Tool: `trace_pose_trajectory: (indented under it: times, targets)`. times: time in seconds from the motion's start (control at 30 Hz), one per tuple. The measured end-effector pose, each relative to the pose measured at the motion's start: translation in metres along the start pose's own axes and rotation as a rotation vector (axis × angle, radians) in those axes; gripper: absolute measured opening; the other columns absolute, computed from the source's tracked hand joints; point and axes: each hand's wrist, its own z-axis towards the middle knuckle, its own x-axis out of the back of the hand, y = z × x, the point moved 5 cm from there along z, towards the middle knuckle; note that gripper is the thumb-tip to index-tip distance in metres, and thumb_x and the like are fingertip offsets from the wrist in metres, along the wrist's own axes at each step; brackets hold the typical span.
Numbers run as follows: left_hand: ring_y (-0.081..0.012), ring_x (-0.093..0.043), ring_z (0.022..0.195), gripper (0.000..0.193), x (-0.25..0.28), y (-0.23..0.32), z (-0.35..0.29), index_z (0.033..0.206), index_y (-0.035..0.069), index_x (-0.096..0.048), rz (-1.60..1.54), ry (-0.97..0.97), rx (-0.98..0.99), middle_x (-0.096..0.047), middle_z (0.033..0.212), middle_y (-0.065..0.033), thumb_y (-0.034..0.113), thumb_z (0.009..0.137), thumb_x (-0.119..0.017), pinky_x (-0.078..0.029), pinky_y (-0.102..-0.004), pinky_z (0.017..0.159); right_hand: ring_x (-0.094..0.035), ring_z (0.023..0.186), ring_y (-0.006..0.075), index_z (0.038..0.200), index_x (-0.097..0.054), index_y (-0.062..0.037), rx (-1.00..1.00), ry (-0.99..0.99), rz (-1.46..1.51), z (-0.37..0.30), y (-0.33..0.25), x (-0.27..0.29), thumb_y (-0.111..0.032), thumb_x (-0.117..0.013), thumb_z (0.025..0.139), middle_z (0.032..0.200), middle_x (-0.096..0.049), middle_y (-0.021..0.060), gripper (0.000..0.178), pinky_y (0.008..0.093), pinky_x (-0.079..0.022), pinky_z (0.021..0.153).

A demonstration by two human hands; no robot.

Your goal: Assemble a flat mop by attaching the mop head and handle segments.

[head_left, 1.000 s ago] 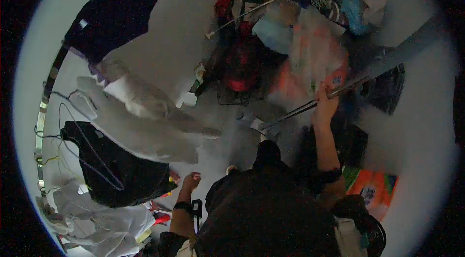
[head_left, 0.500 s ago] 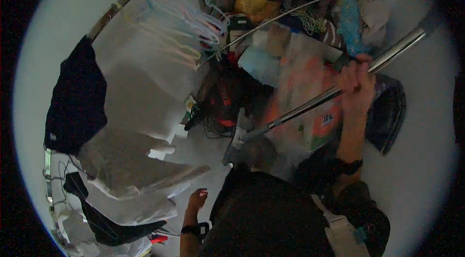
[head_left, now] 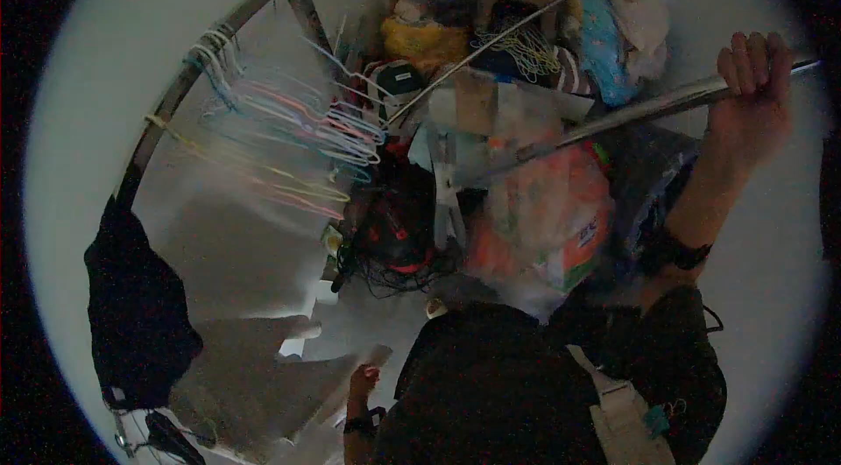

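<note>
My right hand [head_left: 753,106], raised at the right, is closed around a shiny metal pole [head_left: 648,115]. The pole slants down to the left and ends in a grey crosspiece [head_left: 447,189], held in front of piled bags. A blurred orange and white package [head_left: 547,215] lies behind and below the pole. Low in the middle, my left hand [head_left: 363,379] has its fingers curled; whether anything is in them is too small to make out. It is nearest to a brownish-grey cloth or sheet [head_left: 272,386].
Several coloured hangers [head_left: 307,119] hang from a rail [head_left: 232,27] at the left, with a dark garment [head_left: 136,316] at its near end. A thin stick [head_left: 499,40] leans across the back. A black and red bag [head_left: 394,220] and a yellow bundle [head_left: 425,43] lie in the pile.
My right hand has moved up and to the right with the pole, and the crosspiece has swung farther away from me. The whole view has shifted. My left hand stays low and curled.
</note>
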Motion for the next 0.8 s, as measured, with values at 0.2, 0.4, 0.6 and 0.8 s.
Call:
trace_pose_trajectory:
  times: [0.2,0.4,0.6,0.8]
  targets:
    - [-0.0154,-0.060,0.068,0.022,0.001,-0.013,0.032,0.096,0.005,-0.056,-0.394,-0.156,0.289,-0.061,0.075,-0.0071,0.016,0.077,-0.056,-0.048,-0.0295,0.060,-0.027,0.056,0.0111,0.078,-0.044,-0.0040,0.212,0.152,-0.188,0.018,0.018,0.033,-0.012,-0.048,0.083,0.062,-0.030,0.0003,0.010,0.0232,-0.024,0.048]
    - [-0.0185,-0.060,0.075,0.023,0.018,0.034,0.053,0.096,0.007,-0.057,-0.381,-0.225,0.181,-0.062,0.082,-0.0083,0.021,0.078,-0.054,-0.047,-0.0285,0.066,-0.029,0.057,0.0119,0.074,-0.043,-0.0061,0.357,0.408,-0.229,0.044,0.048,0.035,-0.012,-0.051,0.081,0.062,-0.032,0.0014,0.012,0.0252,-0.027,0.051]
    - [-0.0190,-0.061,0.075,0.028,0.060,0.063,0.030,0.096,0.006,-0.056,0.291,-0.053,-0.576,-0.062,0.084,-0.0108,0.025,0.074,-0.057,-0.047,-0.0301,0.065,-0.035,0.058,0.0130,0.077,-0.043,-0.0085,0.415,0.246,-0.264,0.067,0.068,-0.005,-0.018,-0.054,0.079,0.062,-0.037,0.0031,0.015,0.0268,-0.031,0.054]
    - [-0.0225,-0.060,0.072,0.028,0.055,-0.033,0.018,0.093,0.007,-0.057,-0.062,-0.057,0.223,-0.061,0.083,-0.0085,0.025,0.071,-0.059,-0.048,-0.0349,0.062,-0.040,0.054,0.0096,0.078,-0.048,-0.0060,0.648,-0.133,-0.317,0.091,0.067,-0.103,-0.027,-0.047,0.086,0.062,-0.043,0.0006,0.022,0.0229,-0.037,0.049]
